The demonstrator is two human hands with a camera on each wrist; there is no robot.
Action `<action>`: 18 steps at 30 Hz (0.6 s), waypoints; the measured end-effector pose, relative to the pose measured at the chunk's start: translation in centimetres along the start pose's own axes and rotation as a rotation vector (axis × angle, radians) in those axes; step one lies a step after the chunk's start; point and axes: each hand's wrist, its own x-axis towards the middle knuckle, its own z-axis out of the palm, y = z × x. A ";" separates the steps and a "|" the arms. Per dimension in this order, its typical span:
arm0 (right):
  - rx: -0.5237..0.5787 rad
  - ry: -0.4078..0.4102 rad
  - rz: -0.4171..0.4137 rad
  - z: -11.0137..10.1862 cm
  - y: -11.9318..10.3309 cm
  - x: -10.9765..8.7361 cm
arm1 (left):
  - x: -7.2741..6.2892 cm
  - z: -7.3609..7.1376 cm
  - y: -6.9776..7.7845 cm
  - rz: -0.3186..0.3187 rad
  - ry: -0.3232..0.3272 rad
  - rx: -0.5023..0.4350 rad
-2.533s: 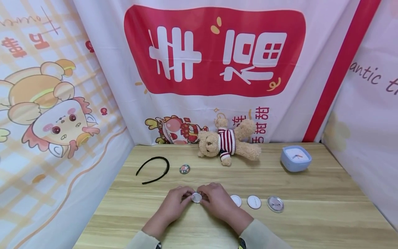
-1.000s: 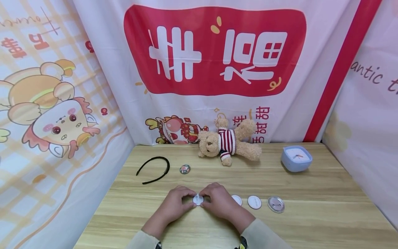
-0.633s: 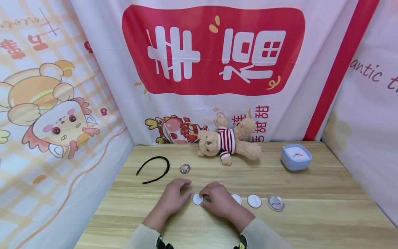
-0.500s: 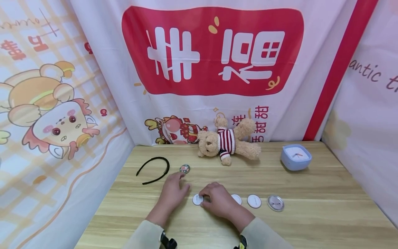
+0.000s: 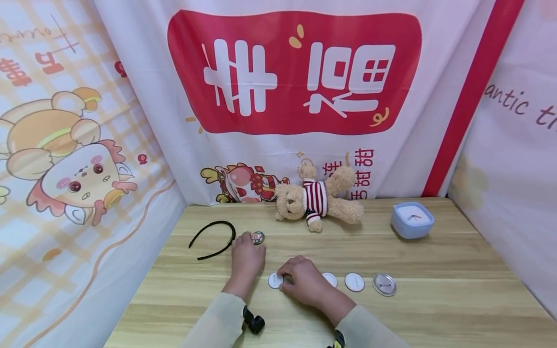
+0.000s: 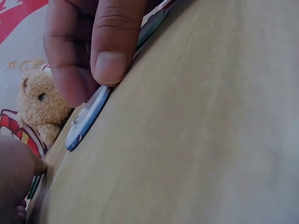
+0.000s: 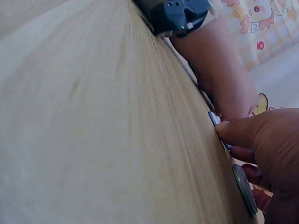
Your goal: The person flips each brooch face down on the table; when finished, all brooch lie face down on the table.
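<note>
In the head view my right hand (image 5: 302, 281) pinches the near-right edge of a round pin badge (image 5: 275, 280) lying white back up on the table. The left wrist view shows its pin back (image 6: 86, 119) with the right thumb (image 6: 112, 60) on its rim. Farther back, my left hand (image 5: 247, 258) has its fingers curled at the left and near edges of a picture badge (image 5: 258, 237), which lies face up. Only that badge's green edge (image 6: 33, 187) shows in the left wrist view. Another badge (image 7: 245, 189) lies under my right hand.
Right of my right hand lie a partly covered white-backed badge (image 5: 330, 279), another white one (image 5: 354, 282) and a silver-backed one (image 5: 385, 284). A black headband (image 5: 213, 240) lies left. A teddy bear (image 5: 317, 200) and blue clock (image 5: 412, 221) stand at the back.
Both hands held the white-backed badge between them. My left hand has let go and moved forward and left to the picture badge; my right hand stays on the white-backed one.
</note>
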 end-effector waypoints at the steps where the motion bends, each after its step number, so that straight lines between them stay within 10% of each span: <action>1: 0.000 -0.003 -0.002 0.0 0.0 0.0 | 0.1 0.2 0.0 -0.003 0.004 0.005; 18: -0.006 -0.021 -0.001 0.0 0.0 0.0 | 0.8 0.6 0.2 -0.002 0.026 0.046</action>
